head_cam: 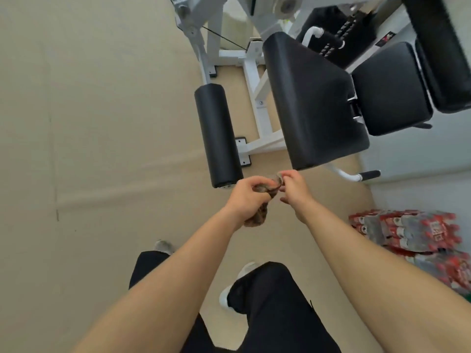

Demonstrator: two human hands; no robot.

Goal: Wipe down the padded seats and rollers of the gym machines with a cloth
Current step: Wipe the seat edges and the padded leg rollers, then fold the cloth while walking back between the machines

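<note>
Beige floor (102,123) fills the left and middle of the view, with faint seams crossing it. On it stands a white-framed gym machine (254,80), taking up the upper right. Its biggest black pad is the seat (311,103), long and tilted, its near end just above the hands. Beyond the seat to the right lies a second pad (390,90), and past that a backrest (443,52) runs off the top right corner. Left of the seat, apart from it, a black roller (216,133) hangs on a white arm, its near end just beside the left hand. A black-tipped handle (369,175) sticks out low on the right of the seat. Against the right wall sit shrink-wrapped packs of bottles (407,230) with red labels.

Black trousers (275,309) and pale shoes show at the bottom. Both bare forearms reach forward. The left hand (246,197) is curled tight around a brownish cloth (257,217), most of which bunches and hangs below the fist. The right hand (293,187) pinches the cloth's upper end between thumb and forefinger, the other fingers loose. The cloth is held in the air between the roller's end and the seat's near edge, touching neither.
</note>
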